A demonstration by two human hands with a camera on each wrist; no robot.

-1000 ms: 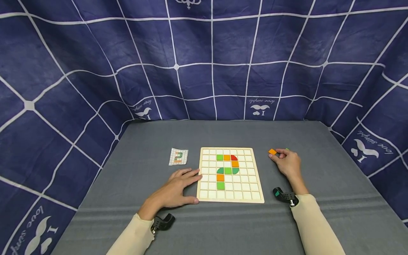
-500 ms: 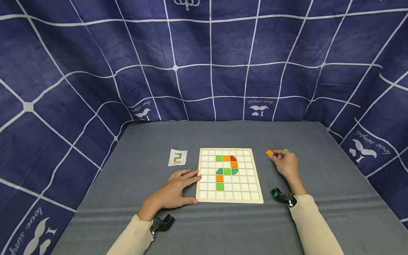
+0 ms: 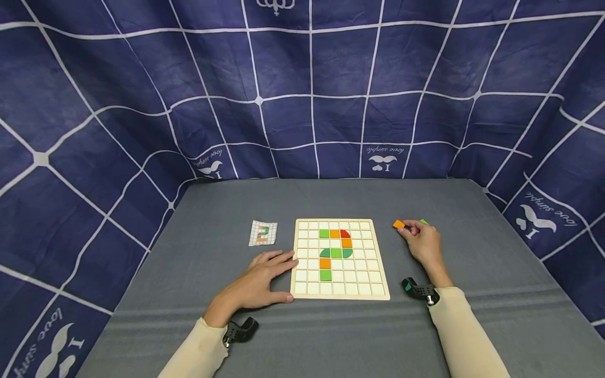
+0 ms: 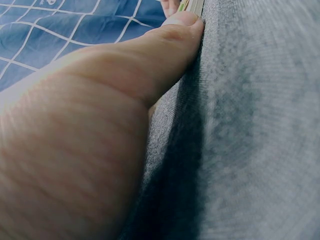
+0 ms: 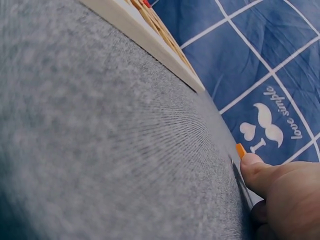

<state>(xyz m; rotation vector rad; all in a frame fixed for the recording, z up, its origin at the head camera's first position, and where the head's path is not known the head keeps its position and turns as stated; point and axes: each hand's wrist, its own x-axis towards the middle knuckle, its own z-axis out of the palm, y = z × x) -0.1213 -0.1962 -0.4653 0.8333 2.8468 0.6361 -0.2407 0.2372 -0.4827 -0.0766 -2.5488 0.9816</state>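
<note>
My left hand (image 3: 259,281) rests on the grey cloth with its fingers spread. Its thumb and fingertips touch the left side of the gridded wooden board (image 3: 302,289). In the left wrist view the thumb (image 4: 170,42) reaches the board's edge. Several green, orange and red tiles (image 3: 335,253) sit in the board's squares. To the right of the board, my right hand (image 3: 424,244) pinches an orange square tile (image 3: 399,224) between thumb and fingers. The tile's tip also shows past the thumb in the right wrist view. A light-green piece (image 3: 424,221) is partly hidden behind the right hand.
A small paper card (image 3: 263,233) printed with a coloured grid pattern lies left of the board. A grey cloth (image 3: 340,336) covers the table. Dark blue curtain (image 3: 293,121) with white lines encloses the back and sides.
The orange tile has shifted slightly left and turned a little in my right fingers. My left hand and the board stay put; the view itself has drifted slightly.
</note>
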